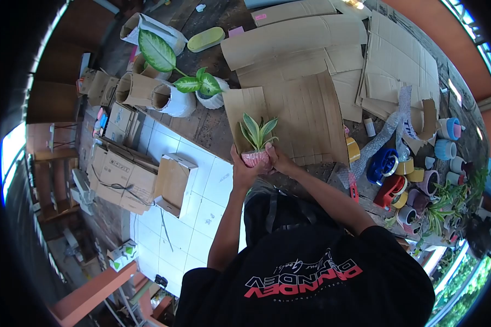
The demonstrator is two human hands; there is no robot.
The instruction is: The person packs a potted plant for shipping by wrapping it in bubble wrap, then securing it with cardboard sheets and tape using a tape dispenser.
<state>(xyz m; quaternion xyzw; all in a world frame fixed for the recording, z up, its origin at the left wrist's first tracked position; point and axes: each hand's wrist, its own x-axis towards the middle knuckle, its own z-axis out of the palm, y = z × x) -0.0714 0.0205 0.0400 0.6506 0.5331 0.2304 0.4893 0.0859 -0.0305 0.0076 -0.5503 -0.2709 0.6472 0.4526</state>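
Note:
A small potted snake plant (258, 132) with yellow-edged green leaves stands upright in a pink-and-white pot (255, 158). My left hand (242, 168) is wrapped round the pot's left side. On the right side, my right hand (276, 159) grips the same pot, with the thumb near its rim. Both hands hold it close to my body, over the near edge of an opened cardboard sheet (303, 120). The pot's underside is hidden by my fingers.
Left on the table are a white pot with a leafy plant (211, 98) and white-wrapped cardboard tubes (174, 102). Flat cardboard (401, 60) lies at the back right. Bubble wrap (390, 122), a blue tape dispenser (382, 165), a red one (390, 191) and several small pots (445, 149) crowd the right.

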